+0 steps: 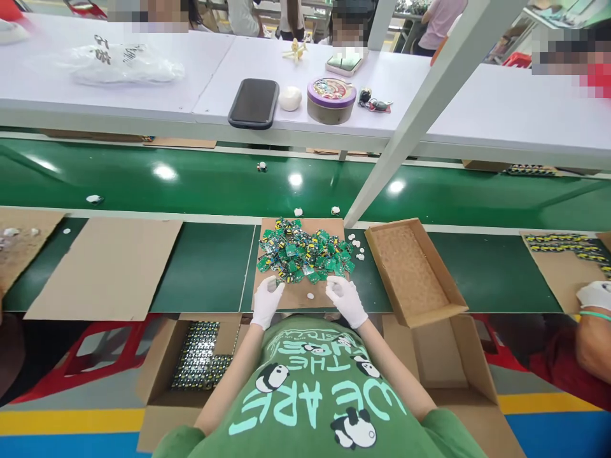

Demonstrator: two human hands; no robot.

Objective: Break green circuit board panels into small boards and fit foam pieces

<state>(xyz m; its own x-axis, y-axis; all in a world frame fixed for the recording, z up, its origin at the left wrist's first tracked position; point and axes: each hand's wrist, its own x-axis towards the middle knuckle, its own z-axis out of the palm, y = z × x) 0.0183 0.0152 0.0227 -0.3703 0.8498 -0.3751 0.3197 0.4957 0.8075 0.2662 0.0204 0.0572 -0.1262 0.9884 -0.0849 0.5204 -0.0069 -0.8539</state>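
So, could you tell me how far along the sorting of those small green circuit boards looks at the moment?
Done: the open cardboard box by the left knee holds rows of boards. In hand: both white-gloved hands, left hand and right hand, rest at the near edge of the heap of small green circuit boards. Left: that heap is still large, and the shallow cardboard tray shows no boards.

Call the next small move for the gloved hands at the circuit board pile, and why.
Probably reach the right hand forward to pick one board from the near edge of the pile of green circuit boards. Both hands, left hand too, sit just short of the pile on the cardboard sheet; whether they hold anything is unclear.
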